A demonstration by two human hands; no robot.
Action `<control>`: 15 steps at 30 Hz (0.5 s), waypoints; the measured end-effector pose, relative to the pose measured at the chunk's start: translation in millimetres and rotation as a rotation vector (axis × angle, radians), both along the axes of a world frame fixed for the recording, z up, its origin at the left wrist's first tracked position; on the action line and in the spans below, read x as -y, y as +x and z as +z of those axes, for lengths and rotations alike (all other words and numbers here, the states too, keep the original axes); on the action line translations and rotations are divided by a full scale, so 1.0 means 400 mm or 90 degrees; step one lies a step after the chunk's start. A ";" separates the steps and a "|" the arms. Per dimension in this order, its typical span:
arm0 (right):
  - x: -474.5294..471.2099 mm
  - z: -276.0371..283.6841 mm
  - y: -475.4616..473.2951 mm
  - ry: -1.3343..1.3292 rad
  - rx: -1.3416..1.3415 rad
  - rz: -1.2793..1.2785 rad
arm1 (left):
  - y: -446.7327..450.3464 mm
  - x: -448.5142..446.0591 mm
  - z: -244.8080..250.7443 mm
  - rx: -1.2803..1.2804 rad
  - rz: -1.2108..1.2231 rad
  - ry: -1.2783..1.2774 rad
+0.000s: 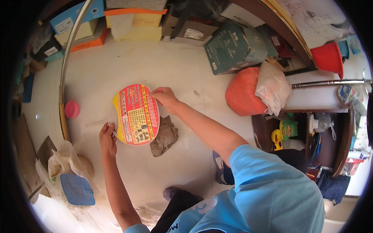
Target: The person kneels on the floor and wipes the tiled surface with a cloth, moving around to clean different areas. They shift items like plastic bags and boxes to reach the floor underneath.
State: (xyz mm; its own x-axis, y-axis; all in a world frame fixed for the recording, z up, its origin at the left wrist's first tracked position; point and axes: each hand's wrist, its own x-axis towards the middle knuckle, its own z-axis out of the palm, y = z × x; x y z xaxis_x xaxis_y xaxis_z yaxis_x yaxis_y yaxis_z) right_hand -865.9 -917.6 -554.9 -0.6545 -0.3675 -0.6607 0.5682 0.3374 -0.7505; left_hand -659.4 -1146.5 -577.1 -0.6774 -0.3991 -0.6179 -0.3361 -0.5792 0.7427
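A round plastic hand fan (137,115), printed in red and yellow and bearing writing, is held out over the pale floor. My left hand (107,137) grips it low on the left, at the white ribs by its handle end. On the opposite side, the fingers of my right hand (164,97) pinch the fan's upper right rim. Beneath and just right of the fan, a crumpled brown cloth (165,137) lies on the floor, partly hidden by the fan.
Shoe boxes (137,26) and a dark green carton (233,48) line the far wall. An orange-red bag (243,90) stands right, near a dark wooden shelf (323,145). At left are a pink cup (72,109), a metal pole (70,46) and a blue fly swatter (77,189).
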 end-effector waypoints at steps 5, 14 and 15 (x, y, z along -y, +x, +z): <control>-0.182 0.190 -0.008 -0.116 0.039 -0.034 | -0.050 -0.162 0.119 -0.118 0.087 0.091; -0.609 0.618 -0.068 -0.182 -0.136 -0.136 | -0.344 -0.534 0.442 -0.271 -0.173 0.110; -0.654 0.634 -0.078 -0.212 -0.192 -0.175 | -0.386 -0.569 0.477 -0.327 -0.205 0.140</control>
